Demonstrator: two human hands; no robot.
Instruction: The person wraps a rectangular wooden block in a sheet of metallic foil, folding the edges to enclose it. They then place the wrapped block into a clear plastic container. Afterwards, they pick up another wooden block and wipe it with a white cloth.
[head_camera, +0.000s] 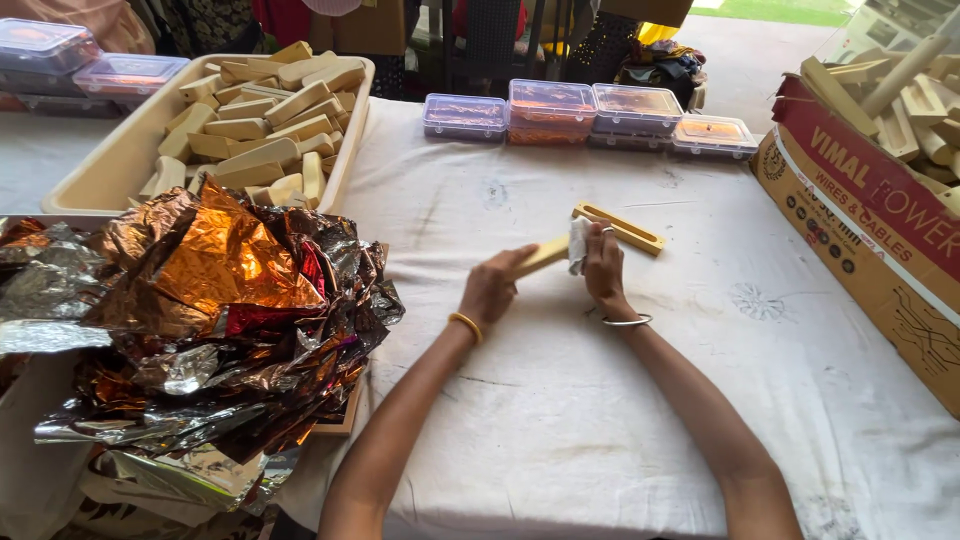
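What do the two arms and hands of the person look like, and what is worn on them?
Both forearms are bare, with no sleeves in view. The left hand has a gold-coloured bangle at the wrist. The right hand has a thin silver-coloured bangle at the wrist and a ring on one finger.

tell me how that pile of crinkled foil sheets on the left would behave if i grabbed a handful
The foil sheets are probably floppy and light for their bulk: they lie crumpled in loose, thin folds. Their glossy faces suggest they would slide over each other, and the heap overhanging the table edge might spill.
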